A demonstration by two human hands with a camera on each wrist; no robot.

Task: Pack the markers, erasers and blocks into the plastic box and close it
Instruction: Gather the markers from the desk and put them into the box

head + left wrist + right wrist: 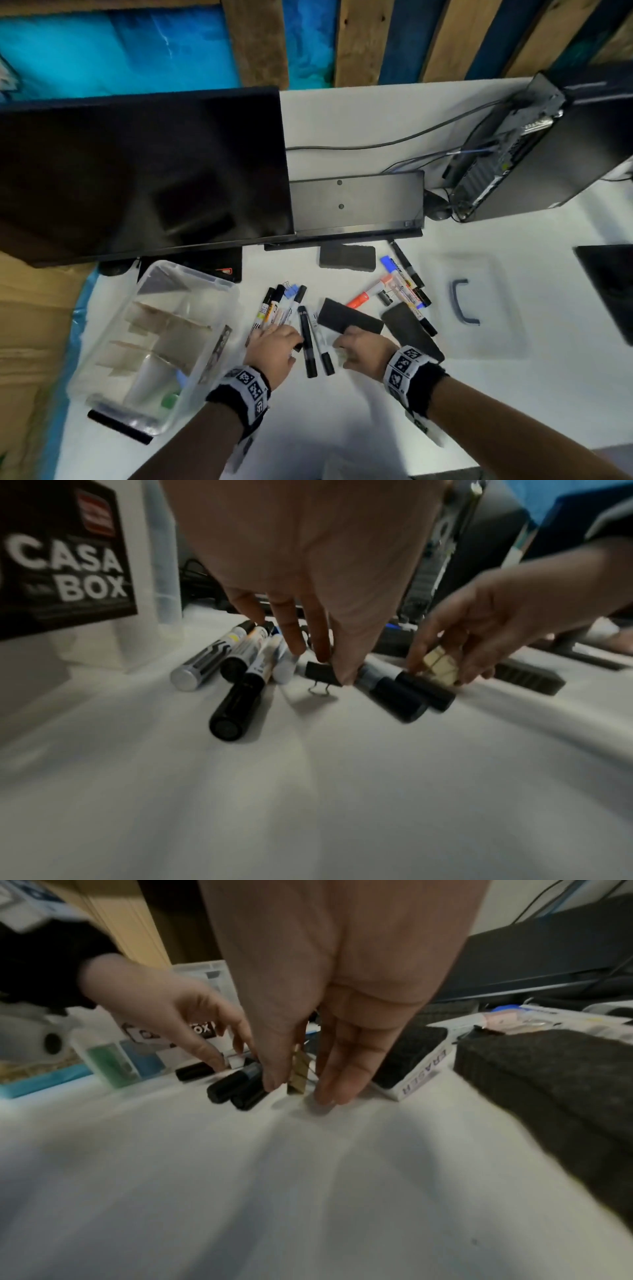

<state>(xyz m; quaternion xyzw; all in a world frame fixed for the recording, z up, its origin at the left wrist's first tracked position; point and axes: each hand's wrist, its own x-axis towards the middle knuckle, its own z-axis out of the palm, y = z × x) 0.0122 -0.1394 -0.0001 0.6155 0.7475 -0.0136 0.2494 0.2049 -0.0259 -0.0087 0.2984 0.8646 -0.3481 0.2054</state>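
Observation:
The clear plastic box (219, 284) stands open at the left with tan pieces and green and blue blocks (113, 1064) inside. Its lid (493, 274) lies at the right. My left hand (329, 666) reaches over a bunch of markers (277, 308) and pinches a black binder clip (320, 673) between thumb and forefinger, beside two black-capped markers (308, 342). My right hand (298, 1093) pinches small pale wooden blocks (298, 1072) upright on the table. Three dark erasers (346, 257) (349, 320) (411, 330) and more markers (400, 287) lie beyond it.
A dark monitor (137, 171) leans over the back left of the white table (342, 428). An upturned keyboard (356, 202) lies behind the erasers. A computer tower (548, 154) with cables stands at the back right. Another black object (609, 291) sits at the right edge.

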